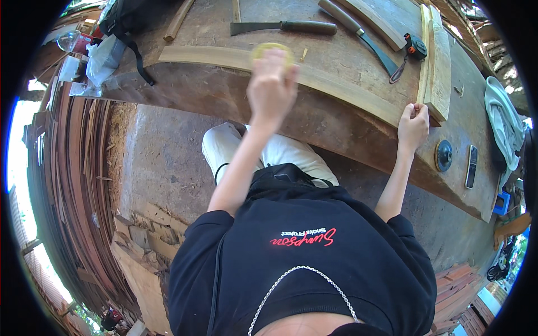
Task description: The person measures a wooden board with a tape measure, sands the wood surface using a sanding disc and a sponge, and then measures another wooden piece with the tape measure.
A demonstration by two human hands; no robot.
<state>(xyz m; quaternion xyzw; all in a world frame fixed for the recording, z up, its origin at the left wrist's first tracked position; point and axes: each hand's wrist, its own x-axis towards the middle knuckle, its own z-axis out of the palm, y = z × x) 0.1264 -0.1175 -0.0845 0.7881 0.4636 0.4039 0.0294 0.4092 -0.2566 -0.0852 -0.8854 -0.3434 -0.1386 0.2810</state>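
Observation:
A long, pale wooden strip (347, 94) lies along the near edge of the workbench. On its left half, my left hand (273, 89) presses a round yellow sanding disc (268, 51) to the wood; both are smeared by motion. My right hand (413, 127) is closed at the strip's right end, fingertips pinched on it beside a thicker wooden block (439, 73). Just beyond the strip lies a broad-bladed knife (283, 27) with a wooden handle. A curved knife (364, 42) rests farther right, near a black and orange tape measure (415, 47).
The workbench (358, 70) also bears a black round disc (444, 155), a phone (471, 167) and a pale cloth (501, 117) at the right. A dark bag strap (134, 53) and a plastic bag (105, 60) are at the left. Stacked planks (73, 185) stand on the left.

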